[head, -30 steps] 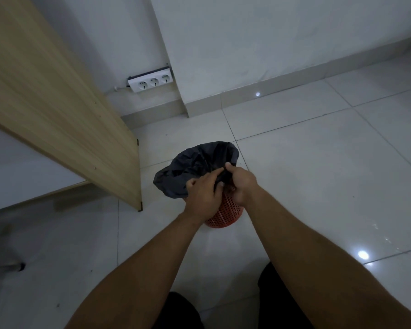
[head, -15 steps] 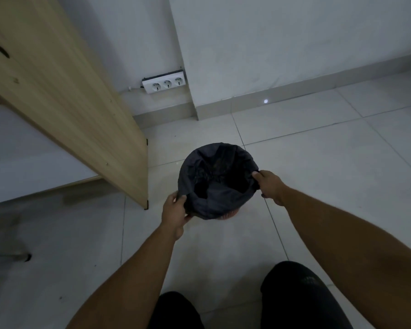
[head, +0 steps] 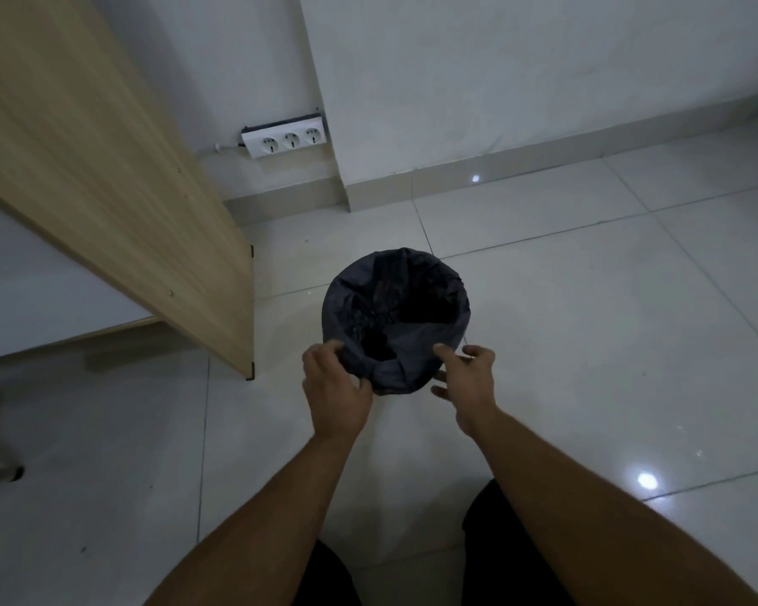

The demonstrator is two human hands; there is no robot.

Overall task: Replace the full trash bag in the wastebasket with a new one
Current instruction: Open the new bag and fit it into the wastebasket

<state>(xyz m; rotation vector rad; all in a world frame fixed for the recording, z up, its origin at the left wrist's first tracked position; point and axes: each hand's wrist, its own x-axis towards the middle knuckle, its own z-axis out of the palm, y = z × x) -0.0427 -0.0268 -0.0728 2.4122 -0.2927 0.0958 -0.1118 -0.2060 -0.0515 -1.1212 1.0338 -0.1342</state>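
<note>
Dark grey trash bag (head: 395,317) lines the wastebasket, which stands on the floor (head: 587,343) mid-frame, just right of a wooden panel's bottom corner; the wastebasket body is fully covered by the bag, so its colour can't be told. Bag mouth is open, round, stretched over the rim, with the near edge folded down outside in a thick cuff. Left hand (head: 335,387) at near-left of rim: thumb up on the bag cuff, fingers (head: 359,384) curled under the fold, pinching the plastic. Right hand (head: 469,382) at near-right of rim: fingers spread apart, index tip touching or just beside the cuff, other fingertips loose below the fold, no closed grip seen. Bag sits between both hands, at fingertip level. Bag material thin, matte, wrinkled plastic, creases running down into a dark interior; contents can't be made out. Floor is glossy pale square tile with thin grout lines and light-spot reflections. Wooden panel (head: 119,199) light laminate with wood grain, flat, upright, with small black corner caps at the lower edge. White three-socket power strip (head: 284,137) on the wall above the skirting, well apart from the bag. Bare forearms, dark trousers at bottom edge.
</note>
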